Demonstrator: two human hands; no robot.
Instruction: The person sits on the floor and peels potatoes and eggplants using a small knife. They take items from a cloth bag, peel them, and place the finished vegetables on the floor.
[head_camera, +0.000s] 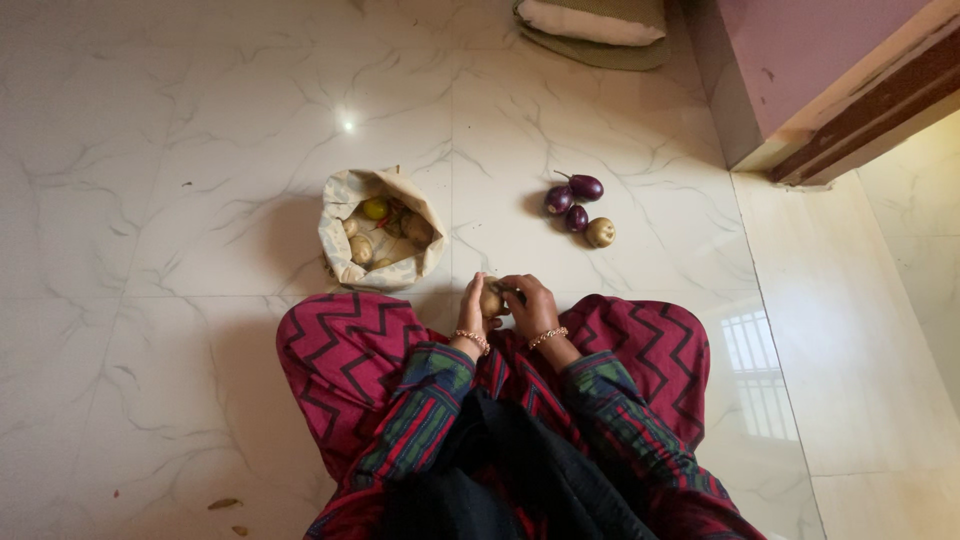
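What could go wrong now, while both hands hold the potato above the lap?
The potato, pinched between the left hand and right hand, might slip and roll across the smooth marble floor. The loose eggplants beside the open bag could also roll away if nudged.

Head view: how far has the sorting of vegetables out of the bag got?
Already out: three purple eggplants and one potato lie together on the marble floor. In hand: the left hand and right hand hold another potato. Left: the cloth bag still holds several vegetables.
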